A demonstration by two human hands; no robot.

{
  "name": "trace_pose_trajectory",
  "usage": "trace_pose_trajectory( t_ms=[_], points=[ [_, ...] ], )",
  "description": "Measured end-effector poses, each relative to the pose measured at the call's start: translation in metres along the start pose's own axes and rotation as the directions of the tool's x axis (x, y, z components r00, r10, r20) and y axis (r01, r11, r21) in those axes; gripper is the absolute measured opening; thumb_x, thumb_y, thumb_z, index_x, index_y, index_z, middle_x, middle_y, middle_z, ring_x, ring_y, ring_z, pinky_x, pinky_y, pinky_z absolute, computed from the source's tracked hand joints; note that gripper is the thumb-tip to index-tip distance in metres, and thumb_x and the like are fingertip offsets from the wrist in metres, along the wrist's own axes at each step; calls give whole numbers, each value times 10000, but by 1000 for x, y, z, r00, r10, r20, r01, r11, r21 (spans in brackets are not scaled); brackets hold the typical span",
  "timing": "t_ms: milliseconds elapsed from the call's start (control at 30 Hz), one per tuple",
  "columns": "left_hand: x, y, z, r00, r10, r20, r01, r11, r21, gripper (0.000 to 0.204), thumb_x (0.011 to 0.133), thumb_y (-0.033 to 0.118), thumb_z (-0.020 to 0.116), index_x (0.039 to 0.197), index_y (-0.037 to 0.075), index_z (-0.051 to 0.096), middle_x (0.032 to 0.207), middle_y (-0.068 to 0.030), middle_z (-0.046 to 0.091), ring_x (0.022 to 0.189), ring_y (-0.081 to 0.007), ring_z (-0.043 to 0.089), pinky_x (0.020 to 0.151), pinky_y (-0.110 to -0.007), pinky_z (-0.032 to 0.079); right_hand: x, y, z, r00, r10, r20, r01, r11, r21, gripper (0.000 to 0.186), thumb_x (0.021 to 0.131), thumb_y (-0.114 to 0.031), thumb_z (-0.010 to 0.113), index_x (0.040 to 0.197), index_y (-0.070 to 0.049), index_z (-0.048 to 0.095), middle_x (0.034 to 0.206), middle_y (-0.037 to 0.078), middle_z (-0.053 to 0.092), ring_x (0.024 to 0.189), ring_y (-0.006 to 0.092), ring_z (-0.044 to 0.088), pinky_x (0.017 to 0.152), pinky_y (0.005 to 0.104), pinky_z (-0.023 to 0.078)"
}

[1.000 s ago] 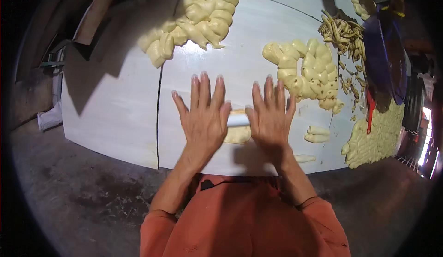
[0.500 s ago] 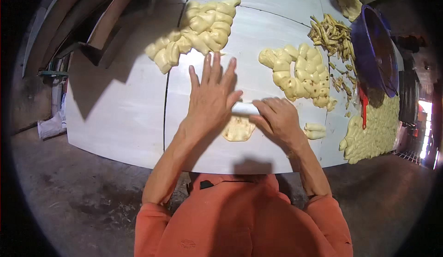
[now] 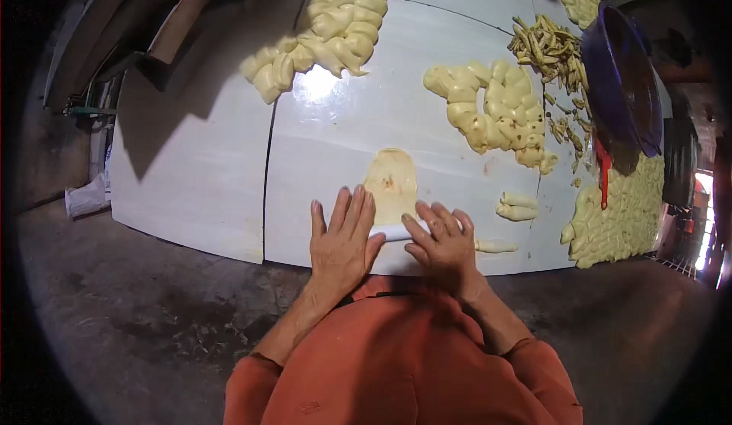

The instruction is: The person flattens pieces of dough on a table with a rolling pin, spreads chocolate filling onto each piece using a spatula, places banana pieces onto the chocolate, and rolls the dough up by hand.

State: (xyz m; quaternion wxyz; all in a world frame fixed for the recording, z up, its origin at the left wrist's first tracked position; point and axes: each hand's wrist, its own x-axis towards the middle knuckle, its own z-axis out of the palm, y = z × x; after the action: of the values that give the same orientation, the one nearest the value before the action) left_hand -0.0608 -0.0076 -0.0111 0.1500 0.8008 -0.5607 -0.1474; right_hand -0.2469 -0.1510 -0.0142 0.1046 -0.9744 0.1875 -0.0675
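Observation:
A thin flattened dough sheet (image 3: 391,181) lies on the white table, rounded at its far end and spotted brown near its middle. Across its near end is a white rolling pin (image 3: 393,232), close to the table's front edge. My left hand (image 3: 341,234) lies flat at the pin's left end, fingers stretched forward along the sheet, thumb against the pin. On the right end, my right hand (image 3: 442,243) has its fingers bent over the pin. Beside that hand lies a rolled dough stick (image 3: 496,246); more pale rolls (image 3: 517,207) sit a little farther off.
Clumps of soft dough pieces spread at the far left (image 3: 343,32) and right of centre (image 3: 496,112). A pile of brownish-yellow strips (image 3: 547,55) lies beside a purple basin (image 3: 621,82). A red-handled tool (image 3: 604,173) rests by more dough rolls (image 3: 618,215). Wooden boards (image 3: 179,24) lean upper left.
Both hands and the rolling pin have come toward me, from the sheet's far part to its near end. The sheet now shows beyond the pin and looks longer. My left fingers are closer together.

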Motion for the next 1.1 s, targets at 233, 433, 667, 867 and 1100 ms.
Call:
trace_pose_trajectory(
  t_ms=[233, 433, 667, 867, 1100],
  points=[
    [-1, 3, -13, 992, 29, -123, -10, 989, 147, 716, 981, 466, 643, 1548, 61, 480, 1619, -175, 434, 1535, -351, 344, 1160, -794, 76, 20, 10, -15, 999, -42, -19, 44, 995, 94, 527, 905, -360, 729, 1411, -238, 644, 1219, 56, 626, 1111, 222, 588, 1000, 485, 369],
    [52, -22, -6, 991, -67, -112, 75, 994, 75, 650, 1008, 403, 607, 1551, 66, 484, 1639, -198, 399, 1543, -362, 331, 1178, -766, 50, 69, 18, -2, 980, 197, 39, -195, 979, -50, 543, 1015, -423, 605, 1513, -213, 556, 1678, 147, 342, 1556, 372, 262, 1204, 677, 146],
    [182, -48, -16, 914, -102, -393, 150, 984, 92, 596, 1035, 356, 561, 1577, 132, 454, 1648, -217, 364, 1564, -424, 248, 1158, -790, 49, 165, 57, -2, 923, 301, -239, -346, 921, -177, 512, 1005, -385, 626, 1450, -134, 595, 1597, 219, 418, 1508, 417, 331, 1199, 665, 207],
    [209, -58, -22, 844, 60, -533, 60, 977, 205, 555, 1034, 297, 573, 1562, 159, 477, 1626, -195, 406, 1537, -408, 306, 1174, -759, 87, 162, 75, -30, 985, -160, -63, 171, 946, 274, 514, 907, -324, 738, 1356, -93, 638, 1205, 146, 652, 1044, 324, 630, 896, 456, 492],
    [108, -46, -26, 922, 177, -345, -228, 967, -112, 412, 957, 142, 674, 1365, 92, 640, 1423, -107, 615, 1369, -320, 533, 1207, -628, 257, 99, 73, -28, 925, 280, -259, -189, 926, 325, 418, 971, -152, 709, 1367, -41, 632, 1004, 151, 675, 899, 328, 638, 832, 456, 514]
  ],
)
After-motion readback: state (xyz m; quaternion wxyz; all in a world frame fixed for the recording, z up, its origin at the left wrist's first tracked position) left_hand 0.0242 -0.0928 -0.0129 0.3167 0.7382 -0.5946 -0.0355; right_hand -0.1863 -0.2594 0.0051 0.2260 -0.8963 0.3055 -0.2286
